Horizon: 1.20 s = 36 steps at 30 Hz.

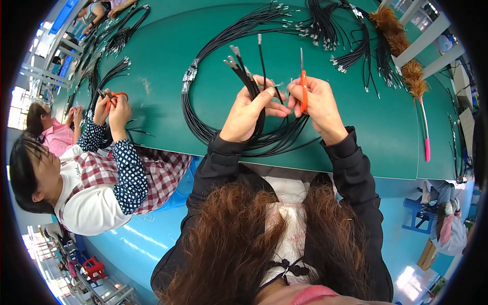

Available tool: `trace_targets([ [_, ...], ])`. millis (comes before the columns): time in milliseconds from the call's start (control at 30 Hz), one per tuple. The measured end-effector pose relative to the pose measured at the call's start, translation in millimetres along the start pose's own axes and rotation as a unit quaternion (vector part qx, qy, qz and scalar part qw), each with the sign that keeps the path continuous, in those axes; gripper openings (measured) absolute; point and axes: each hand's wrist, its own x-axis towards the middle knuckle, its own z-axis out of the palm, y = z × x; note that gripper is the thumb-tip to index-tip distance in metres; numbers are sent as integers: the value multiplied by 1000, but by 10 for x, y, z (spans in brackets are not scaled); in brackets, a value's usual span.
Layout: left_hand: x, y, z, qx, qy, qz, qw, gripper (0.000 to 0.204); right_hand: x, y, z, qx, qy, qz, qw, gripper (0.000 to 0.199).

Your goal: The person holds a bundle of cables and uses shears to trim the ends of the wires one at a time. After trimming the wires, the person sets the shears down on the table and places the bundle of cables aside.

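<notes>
Head cam, L hand (pixel 244 116) clamped on blk cables (pixel 245 78), R hand (pixel 322 105) closed round orange-handled scissors (pixel 304 90), grn tbl (pixel 373 134)

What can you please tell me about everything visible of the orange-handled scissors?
The orange-handled scissors have a smooth, bright handle that looks like plastic and a slim, grey, metallic-looking blade end tapering to a tip. The person's right hand holds them by the handle above the green table, tip pointing away from the person. The hand hides part of the handle; whether the blades are parted is unclear.
</notes>
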Motion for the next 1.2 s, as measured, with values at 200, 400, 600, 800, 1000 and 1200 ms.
trace_targets([
  [200,29,3,-22,0,24,22,999,17,-175,-5,-173,-37,-60,28,997,33],
  [400,59,-72,20,16,46,27,998,16,-357,-13,-236,-49,-146,124,980,57],
  [600,96,-89,14,61,29,45,997,18,-337,11,-201,-59,-184,149,970,59],
  [800,92,-68,3,93,-2,34,995,17,-300,-32,-187,-64,-166,142,974,58],
  [1000,100,-70,8,94,4,31,995,17,-268,-48,-190,-57,-178,147,971,59],
  [1200,108,-51,20,103,11,29,994,16,-232,-69,-182,-77,-170,146,972,57],
])
